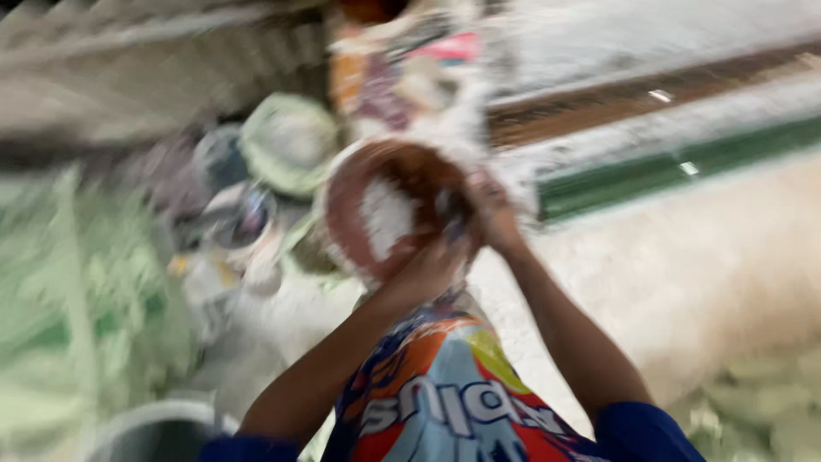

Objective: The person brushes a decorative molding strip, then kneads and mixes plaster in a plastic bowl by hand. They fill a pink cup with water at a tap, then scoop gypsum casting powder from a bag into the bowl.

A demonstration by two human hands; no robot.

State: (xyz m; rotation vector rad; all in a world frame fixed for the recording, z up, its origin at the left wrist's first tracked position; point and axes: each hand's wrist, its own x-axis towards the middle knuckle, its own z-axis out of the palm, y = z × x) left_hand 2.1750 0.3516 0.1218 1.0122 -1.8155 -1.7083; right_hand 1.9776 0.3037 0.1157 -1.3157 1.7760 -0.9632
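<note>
The frame is heavily motion-blurred. My left hand (423, 272) and my right hand (494, 218) both grip the near rim of a round reddish-brown bowl (389, 205) that has white paste inside and on its rim. The bowl is tilted with its mouth toward me. Below my forearms lies a colourful printed bag (445, 385) in blue, orange and red. Blue sleeves show at the bottom edge.
Paint-stained buckets and a pale green round lid (289, 141) crowd the left. A grey bucket rim (150, 423) sits at bottom left. Another printed sack (402, 68) stands behind the bowl. A green strip (667, 167) and brown ledge run along the white-spattered floor at right.
</note>
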